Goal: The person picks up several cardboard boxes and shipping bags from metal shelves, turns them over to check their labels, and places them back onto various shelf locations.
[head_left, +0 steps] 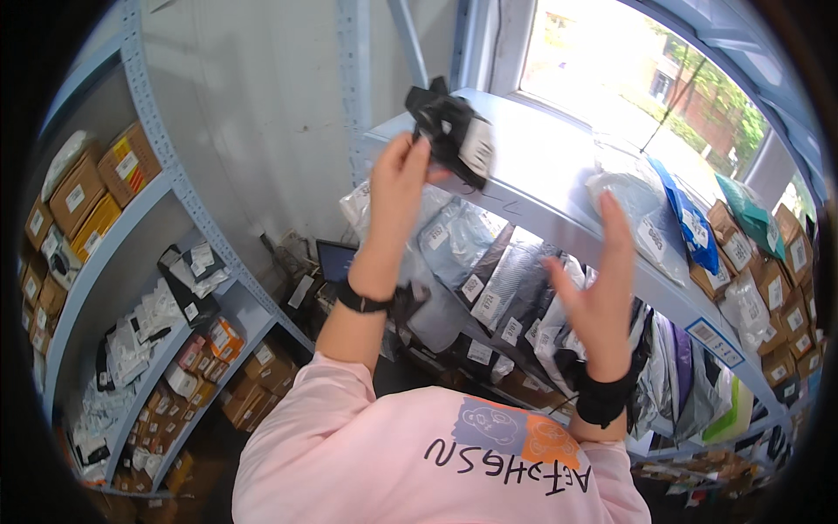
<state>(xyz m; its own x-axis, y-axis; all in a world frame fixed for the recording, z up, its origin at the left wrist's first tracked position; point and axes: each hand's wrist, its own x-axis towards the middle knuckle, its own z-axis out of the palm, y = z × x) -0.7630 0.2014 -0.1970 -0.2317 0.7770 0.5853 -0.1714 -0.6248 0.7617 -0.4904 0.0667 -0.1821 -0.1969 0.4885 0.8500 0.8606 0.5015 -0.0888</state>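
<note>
You hold a small black plastic-wrapped parcel with a white label (451, 131) in your left hand (397, 179), fingers clamped on its lower left edge. The parcel is raised to the front edge of the top shelf (559, 205) of the pale blue metal shelving unit, level with its near corner, and it looks tilted and motion-blurred. Your right hand (602, 297) is empty, fingers spread apart, palm turned toward the parcel, well below it and in front of the second tier. Both wrists carry black straps.

Judged from this position, the step in hand is handling the parcel at the top shelf. The next move calls for a steady hold, with the right hand brought up to support the parcel if it is passed or turned.

The top shelf carries clear and blue plastic mailer bags (672, 218) and small brown cardboard cartons (786, 253) toward its right end. The tier beneath holds grey and black poly-bagged parcels (489, 271), each with a white label. To your left, a second shelving unit (175, 188) holds brown cartons on the upper tier and small packets lower down. A bright window (646, 79) lies beyond the top shelf.
</note>
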